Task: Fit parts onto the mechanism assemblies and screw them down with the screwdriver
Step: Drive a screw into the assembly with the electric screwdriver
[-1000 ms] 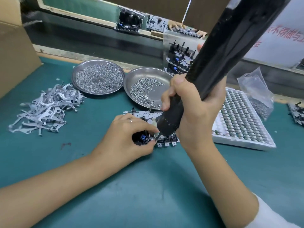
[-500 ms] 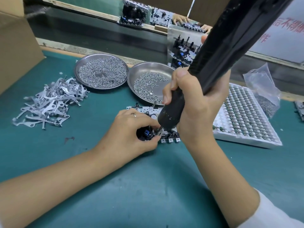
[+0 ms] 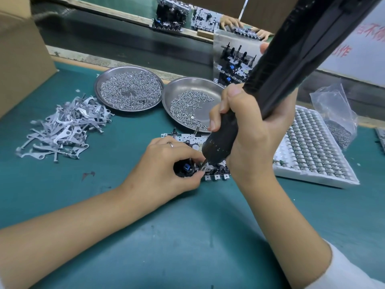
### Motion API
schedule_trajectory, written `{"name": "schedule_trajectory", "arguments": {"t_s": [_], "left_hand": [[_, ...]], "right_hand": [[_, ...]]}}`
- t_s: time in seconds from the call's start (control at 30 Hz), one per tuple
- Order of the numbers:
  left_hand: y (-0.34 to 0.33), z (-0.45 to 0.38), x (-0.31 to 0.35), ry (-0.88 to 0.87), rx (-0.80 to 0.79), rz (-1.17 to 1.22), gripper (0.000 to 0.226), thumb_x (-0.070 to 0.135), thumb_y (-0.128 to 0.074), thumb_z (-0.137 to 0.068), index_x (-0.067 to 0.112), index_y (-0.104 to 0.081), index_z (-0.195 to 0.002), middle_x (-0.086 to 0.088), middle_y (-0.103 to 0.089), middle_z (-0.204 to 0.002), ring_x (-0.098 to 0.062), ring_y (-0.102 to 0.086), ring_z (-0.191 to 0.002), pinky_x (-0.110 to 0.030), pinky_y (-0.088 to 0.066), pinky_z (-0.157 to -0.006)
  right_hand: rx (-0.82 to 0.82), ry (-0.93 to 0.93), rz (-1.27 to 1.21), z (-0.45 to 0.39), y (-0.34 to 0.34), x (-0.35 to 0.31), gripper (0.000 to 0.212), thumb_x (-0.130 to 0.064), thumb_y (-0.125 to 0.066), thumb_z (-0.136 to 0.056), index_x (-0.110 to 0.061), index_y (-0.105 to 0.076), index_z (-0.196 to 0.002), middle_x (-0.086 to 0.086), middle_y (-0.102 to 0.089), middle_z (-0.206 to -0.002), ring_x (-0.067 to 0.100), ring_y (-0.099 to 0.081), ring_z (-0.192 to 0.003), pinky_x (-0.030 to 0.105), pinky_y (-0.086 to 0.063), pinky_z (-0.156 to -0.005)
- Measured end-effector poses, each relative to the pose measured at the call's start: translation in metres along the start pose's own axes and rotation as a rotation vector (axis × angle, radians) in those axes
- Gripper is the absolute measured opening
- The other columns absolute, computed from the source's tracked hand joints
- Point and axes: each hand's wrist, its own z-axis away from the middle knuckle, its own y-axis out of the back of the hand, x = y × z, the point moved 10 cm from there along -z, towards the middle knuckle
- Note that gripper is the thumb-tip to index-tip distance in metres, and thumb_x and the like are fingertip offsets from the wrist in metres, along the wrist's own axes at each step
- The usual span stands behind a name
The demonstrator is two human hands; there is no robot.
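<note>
Right hand [image 3: 250, 130]: fingers and thumb wrapped round the lower barrel of the black electric screwdriver [image 3: 277, 76], forearm rising steeply from the lower right. The tool leans up and away to the right, out of the top corner; its bit points down-left, tip at the near edge of the mechanism assembly [image 3: 210, 161], just beside the left fingertips.

Left hand [image 3: 166, 163]: forearm enters from the lower left, flat over the green mat [image 3: 187, 236]. Fingers curled down on the assembly, thumb and forefinger pinching a small part at the bit tip; the part is too small to identify. A ring [image 3: 170, 144] sits on one finger.

The assembly lies flat on the mat, under and between both hands; its white plate shows beyond the left knuckles, metal tabs just below the right wrist.

Beyond the left hand: two steel dishes, the far-left dish of screws [image 3: 129, 90] full, the nearer screw dish [image 3: 187, 105] part filled. Left of that hand, well apart, a pile of stamped metal levers [image 3: 62, 130]. Right of the right hand, a white tray of small parts [image 3: 312, 151], with a plastic bag [image 3: 333, 113] at its far end.
</note>
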Motion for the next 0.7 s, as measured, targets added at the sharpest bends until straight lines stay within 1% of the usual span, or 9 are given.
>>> {"name": "schedule_trajectory", "arguments": {"t_s": [0.13, 0.3, 0.43, 0.53, 0.7], "left_hand": [[-0.0004, 0.0, -0.0011, 0.013, -0.006, 0.0, 0.016, 0.025, -0.074, -0.063, 0.021, -0.074, -0.078, 0.019, -0.059, -0.074, -0.006, -0.05, -0.078, -0.017, -0.033, -0.086], [0.0003, -0.0002, -0.0007, 0.018, 0.003, 0.001, 0.016, 0.024, -0.074, -0.062, 0.02, -0.074, -0.078, 0.02, -0.057, -0.073, -0.006, -0.05, -0.078, -0.016, -0.033, -0.086], [-0.0002, -0.0003, -0.0016, 0.024, -0.007, -0.001, 0.018, 0.024, -0.074, -0.062, 0.019, -0.074, -0.078, 0.021, -0.058, -0.074, -0.005, -0.049, -0.078, -0.016, -0.034, -0.085], [-0.0007, -0.0007, -0.0023, 0.036, -0.016, 0.004, 0.017, 0.024, -0.073, -0.062, 0.019, -0.075, -0.078, 0.019, -0.06, -0.073, -0.005, -0.049, -0.079, -0.016, -0.034, -0.086], [-0.0002, -0.0003, -0.0025, 0.043, -0.022, 0.007, 0.017, 0.024, -0.073, -0.062, 0.018, -0.075, -0.078, 0.016, -0.061, -0.073, -0.006, -0.051, -0.078, -0.02, -0.037, -0.086]], "right_hand": [[-0.003, 0.001, 0.002, -0.0001, 0.0001, 0.0013, 0.028, 0.006, -0.051, -0.08, -0.015, -0.04, -0.095, -0.001, -0.044, -0.049, 0.021, -0.04, -0.037, 0.027, -0.037, -0.045], [-0.007, 0.009, 0.004, -0.0008, 0.0007, 0.0028, 0.025, 0.007, -0.05, -0.08, -0.013, -0.038, -0.091, -0.005, -0.044, -0.048, 0.02, -0.039, -0.037, 0.027, -0.036, -0.045], [-0.011, 0.012, 0.012, -0.0006, -0.0003, 0.0028, 0.027, 0.006, -0.05, -0.08, -0.016, -0.039, -0.09, -0.002, -0.044, -0.048, 0.021, -0.038, -0.037, 0.027, -0.035, -0.045], [-0.018, 0.016, 0.011, 0.0001, -0.0011, 0.0027, 0.026, 0.007, -0.049, -0.079, -0.014, -0.038, -0.09, -0.003, -0.043, -0.048, 0.022, -0.038, -0.037, 0.027, -0.035, -0.045], [-0.014, 0.005, 0.017, -0.0002, -0.0001, 0.0042, 0.025, 0.008, -0.049, -0.079, -0.012, -0.037, -0.089, -0.004, -0.043, -0.048, 0.022, -0.038, -0.037, 0.027, -0.035, -0.044]]}}
